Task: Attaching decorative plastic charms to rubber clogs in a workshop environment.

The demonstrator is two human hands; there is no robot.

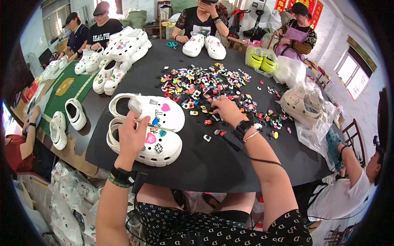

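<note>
A pair of white clogs lies side by side on the black tabletop, toes to the right. The far clog [172,112] carries a pink heart and letter charms; the near clog [166,143] has pink, green and checkered charms. My left hand [133,133] is closed at their openings, gripping a clog's rim, with a whitish piece at its fingertips. At the near edge of a heap of small colourful shoe charms [201,82], my right hand [227,110] reaches down with bent fingers together. What its fingertips pinch is hidden.
Stacked white clogs [127,45] stand at the back left, and a loose pair [59,129] lies left. Bagged lime clogs [261,60] and a plastic-wrapped beige pair [303,102] line the right. Several people sit around. Across the table, a person touches white clogs [194,45] beside teal scissors [172,44].
</note>
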